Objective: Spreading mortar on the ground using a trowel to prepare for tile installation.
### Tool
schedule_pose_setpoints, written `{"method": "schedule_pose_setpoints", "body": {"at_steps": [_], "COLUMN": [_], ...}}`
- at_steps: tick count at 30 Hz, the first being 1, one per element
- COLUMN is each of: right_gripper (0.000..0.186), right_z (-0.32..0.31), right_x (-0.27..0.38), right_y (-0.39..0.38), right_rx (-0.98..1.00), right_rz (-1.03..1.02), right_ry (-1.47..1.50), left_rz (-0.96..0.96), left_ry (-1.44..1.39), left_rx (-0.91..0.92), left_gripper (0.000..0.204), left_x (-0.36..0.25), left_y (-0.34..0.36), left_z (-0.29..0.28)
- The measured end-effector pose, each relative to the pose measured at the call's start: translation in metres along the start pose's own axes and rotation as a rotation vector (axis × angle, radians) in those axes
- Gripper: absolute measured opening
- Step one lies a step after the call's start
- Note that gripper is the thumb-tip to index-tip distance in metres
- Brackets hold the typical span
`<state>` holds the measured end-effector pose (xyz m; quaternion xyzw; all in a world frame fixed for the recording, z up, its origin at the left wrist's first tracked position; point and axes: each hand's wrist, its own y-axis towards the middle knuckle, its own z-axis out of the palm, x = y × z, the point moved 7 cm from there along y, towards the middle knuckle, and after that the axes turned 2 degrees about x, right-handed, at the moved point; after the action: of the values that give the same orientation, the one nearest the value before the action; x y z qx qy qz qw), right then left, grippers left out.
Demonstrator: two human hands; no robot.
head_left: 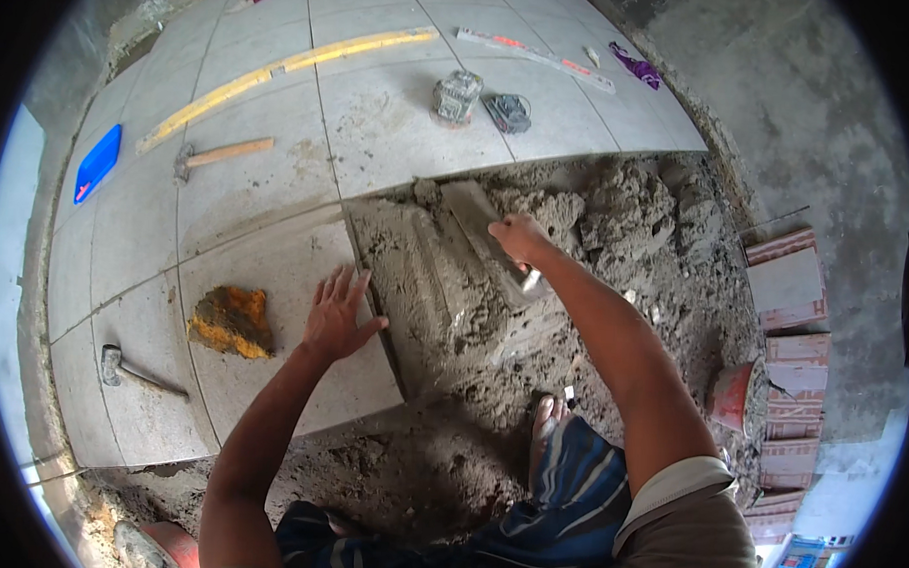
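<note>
My right hand [519, 238] grips the handle of a flat plastering trowel [471, 212]. The long blade lies on the wet grey mortar, slanting away from me. To its left runs a smoothed strip of mortar [401, 250], while rough heaps of mortar [627, 215] rise to its right. My left hand [338, 315] rests with fingers spread on a large light grey floor tile [291, 383], close to its edge beside the mortar. A dirty yellow sponge [231, 321] sits on the tiles left of that hand.
On the laid tiles are a wooden-handled hammer [229, 151], a mallet [141, 373], a yellow straightedge [292, 62], a grey level [537, 59], a blue tray [98, 163] and two dusty devices [456, 96]. A red bucket [733, 396] and stacked tile boxes [796, 396] stand at right.
</note>
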<state>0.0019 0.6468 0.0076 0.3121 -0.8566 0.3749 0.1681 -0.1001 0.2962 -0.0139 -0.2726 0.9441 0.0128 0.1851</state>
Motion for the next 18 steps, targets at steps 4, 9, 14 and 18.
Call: {"method": "schedule_pose_setpoints", "body": {"at_steps": [4, 9, 14, 18], "right_gripper": [0.045, 0.046, 0.048, 0.049], "right_z": [-0.040, -0.084, -0.089, -0.105], "right_x": [0.004, -0.040, -0.022, -0.031], "right_y": [-0.060, -0.074, -0.006, 0.029], "right_rx": [0.113, -0.363, -0.133, -0.117], "right_rz": [-0.067, -0.448, -0.157, -0.146], "right_ry": [-0.050, -0.399, -0.625, -0.583], "left_rz": [-0.023, -0.083, -0.113, -0.137], "left_ry": [-0.039, -0.071, -0.105, -0.116], "left_rx": [-0.007, -0.049, -0.121, -0.126], "left_gripper": [0.090, 0.084, 0.084, 0.083], "left_x": [-0.005, -0.014, -0.019, -0.030], "left_y": [-0.023, -0.010, -0.011, -0.012], "left_z": [-0.011, -0.036, -0.046, -0.054]}}
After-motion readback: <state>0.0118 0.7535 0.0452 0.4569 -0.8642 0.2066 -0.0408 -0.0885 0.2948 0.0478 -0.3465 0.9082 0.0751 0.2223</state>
